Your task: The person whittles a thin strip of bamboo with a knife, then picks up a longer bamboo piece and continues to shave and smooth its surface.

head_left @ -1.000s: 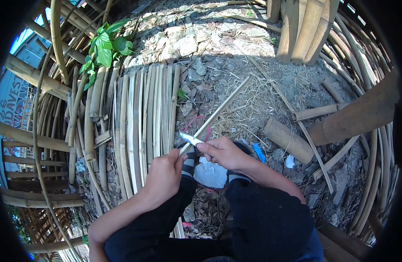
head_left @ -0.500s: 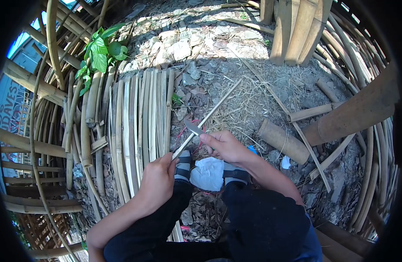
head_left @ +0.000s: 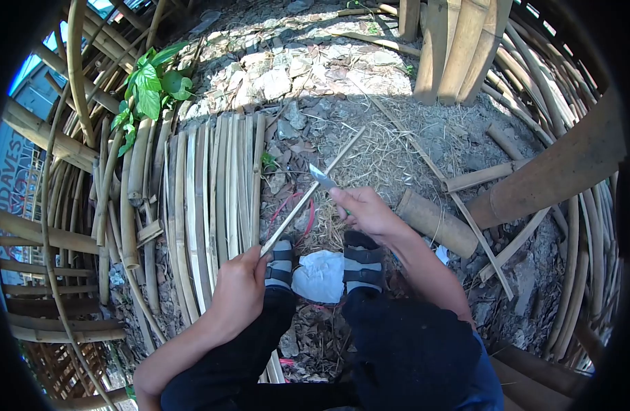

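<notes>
My left hand is closed round the lower end of a thin bamboo strip, which slants up and to the right over the ground. In my right hand is a knife, its blade crossing the strip in the upper half. The blade's tip points up and to the left. Below the hands, a crumpled white sheet lies between my two sandalled feet. A red string is on the ground behind the strip.
A row of split bamboo strips lies at the left, beside a green plant. At the right are a short bamboo piece, a long thin strip and a thick bamboo pole. Upright bamboo posts stand at the back.
My right hand and the knife have moved up along the strip and slightly right, away from my left hand. The view has shifted a little.
</notes>
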Tool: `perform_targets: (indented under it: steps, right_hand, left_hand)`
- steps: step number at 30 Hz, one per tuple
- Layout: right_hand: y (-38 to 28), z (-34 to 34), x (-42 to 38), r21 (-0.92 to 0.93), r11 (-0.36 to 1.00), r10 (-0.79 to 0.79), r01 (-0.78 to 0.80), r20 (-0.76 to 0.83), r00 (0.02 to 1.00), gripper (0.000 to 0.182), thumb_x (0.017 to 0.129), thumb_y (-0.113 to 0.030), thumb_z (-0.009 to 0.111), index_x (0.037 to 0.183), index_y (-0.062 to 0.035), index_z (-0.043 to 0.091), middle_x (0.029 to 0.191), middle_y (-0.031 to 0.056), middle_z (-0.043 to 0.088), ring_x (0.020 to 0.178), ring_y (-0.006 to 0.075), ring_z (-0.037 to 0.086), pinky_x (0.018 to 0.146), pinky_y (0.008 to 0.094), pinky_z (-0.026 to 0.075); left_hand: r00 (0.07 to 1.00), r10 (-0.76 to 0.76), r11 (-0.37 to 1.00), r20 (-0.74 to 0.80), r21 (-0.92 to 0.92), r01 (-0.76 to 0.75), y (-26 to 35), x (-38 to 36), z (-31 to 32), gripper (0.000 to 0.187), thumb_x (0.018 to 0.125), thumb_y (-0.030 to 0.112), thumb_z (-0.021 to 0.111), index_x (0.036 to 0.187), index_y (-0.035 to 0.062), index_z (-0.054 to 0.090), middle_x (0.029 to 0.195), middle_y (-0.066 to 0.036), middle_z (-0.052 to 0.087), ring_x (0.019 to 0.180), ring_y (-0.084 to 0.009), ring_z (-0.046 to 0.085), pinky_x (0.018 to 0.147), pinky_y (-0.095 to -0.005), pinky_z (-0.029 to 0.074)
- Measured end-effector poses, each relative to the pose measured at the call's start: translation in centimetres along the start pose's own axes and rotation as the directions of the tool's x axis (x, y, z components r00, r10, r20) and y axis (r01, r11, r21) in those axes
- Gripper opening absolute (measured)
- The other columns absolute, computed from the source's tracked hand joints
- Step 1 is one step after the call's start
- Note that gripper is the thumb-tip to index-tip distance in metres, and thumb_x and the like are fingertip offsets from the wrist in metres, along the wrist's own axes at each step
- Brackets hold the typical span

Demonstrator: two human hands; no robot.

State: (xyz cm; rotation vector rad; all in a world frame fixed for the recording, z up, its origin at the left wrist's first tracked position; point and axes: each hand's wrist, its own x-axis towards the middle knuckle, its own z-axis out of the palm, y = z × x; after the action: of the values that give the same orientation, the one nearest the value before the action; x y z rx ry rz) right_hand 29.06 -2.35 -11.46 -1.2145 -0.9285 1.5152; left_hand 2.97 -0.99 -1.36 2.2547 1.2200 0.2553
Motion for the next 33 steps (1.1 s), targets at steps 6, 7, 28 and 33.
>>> perform_targets:
  steps: [6, 7, 28, 33]
  right_hand:
    - [-1.0, 0.7, -1.2, -0.020, 0.995, 0.097, -0.097, -0.022, 0.995, 0.050, 0.102, -0.045, 0.053, 0.068, -0.0084, 0.052, 0.055, -0.0053, 0.037, 0.045, 0.0035, 0.028, 0.042, 0.0220, 0.022]
    - [-0.5, 1.7, -1.5, 0.031, 0.993, 0.109, -0.112, 0.105, 0.989, 0.049, 0.102, -0.045, 0.054, 0.068, -0.0082, 0.053, 0.055, -0.0054, 0.038, 0.046, 0.0035, 0.029, 0.043, 0.0223, 0.021]
    - [0.4, -1.6, 0.7, -0.049, 0.999, -0.003, 0.004, 0.033, 0.999, 0.049, 0.101, -0.045, 0.055, 0.069, -0.0081, 0.056, 0.057, -0.0041, 0.044, 0.050, 0.0041, 0.036, 0.045, 0.0222, 0.026]
    - [-1.2, -5.1, 0.9, -0.036, 0.999, 0.031, -0.036, -0.128, 0.991, 0.051, 0.101, -0.047, 0.053, 0.066, -0.0099, 0.050, 0.054, -0.0047, 0.037, 0.044, 0.0045, 0.030, 0.041, 0.0231, 0.020]
  left_hand:
    - [1.000, 0.011, 1.000, -0.009, 0.019, -0.011, 0.0, 0.2, 0.5, 0.015, 0.095, 0.004, 0.058, 0.084, -0.0053, 0.053, 0.070, -0.029, 0.058, 0.067, -0.0489, 0.059, 0.057, -0.0520, 0.044]
    - [1.000, 0.020, 1.000, -0.010, 0.009, -0.020, 0.1, 0.2, 0.5, 0.015, 0.095, 0.004, 0.058, 0.084, -0.0053, 0.053, 0.070, -0.029, 0.058, 0.067, -0.0488, 0.060, 0.057, -0.0519, 0.044]
    - [1.000, -0.003, 0.999, -0.003, 0.037, 0.003, -0.1, -0.3, 0.1, 0.016, 0.095, 0.006, 0.059, 0.084, -0.0047, 0.054, 0.070, -0.029, 0.059, 0.067, -0.0487, 0.060, 0.056, -0.0515, 0.045]
    - [1.000, -0.003, 0.999, 0.011, 0.040, 0.003, -0.3, -0.5, 0.0, 0.017, 0.095, 0.007, 0.059, 0.083, -0.0044, 0.053, 0.070, -0.029, 0.058, 0.067, -0.0486, 0.060, 0.056, -0.0516, 0.045]
